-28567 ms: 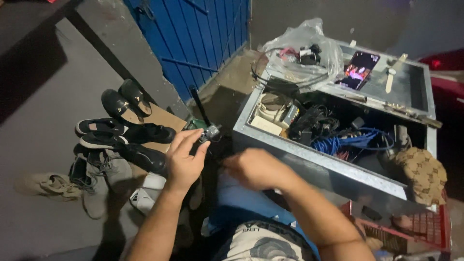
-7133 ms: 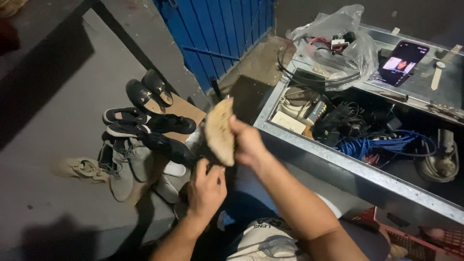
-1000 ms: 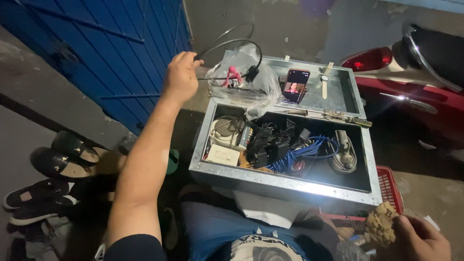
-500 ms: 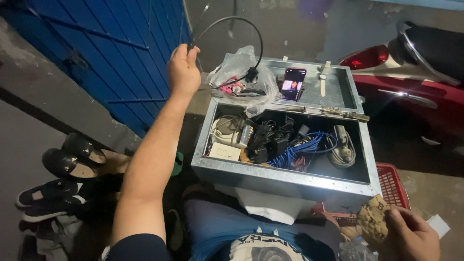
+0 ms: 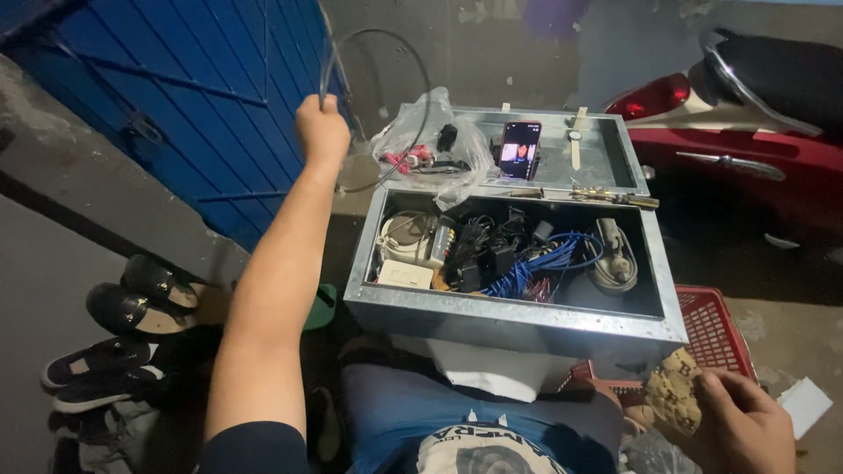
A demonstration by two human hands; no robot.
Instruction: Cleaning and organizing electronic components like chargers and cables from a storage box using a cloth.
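Note:
My left hand [image 5: 321, 130] is raised in front of the blue door, closed on a stiff black cable [image 5: 413, 61] that loops up and over toward a clear plastic bag [image 5: 428, 145]. The bag lies on the open lid of a grey metal box [image 5: 514, 323]. Low at the right, my right hand [image 5: 745, 430] grips a tan patterned cloth [image 5: 674, 399] beside a red plastic basket [image 5: 716, 326]. Inside the box lie blue wire [image 5: 544, 262], black adapters and white parts.
A phone [image 5: 518, 149] with a lit screen and a wristwatch [image 5: 575, 145] rest on the box lid. A red scooter [image 5: 746, 132] stands at the right. Several shoes [image 5: 132, 307] lie on the floor at the left, below the blue door [image 5: 193, 96].
My left hand has pulled the black cable higher and to the left, away from the bag. My right hand with the cloth has stayed low at the right.

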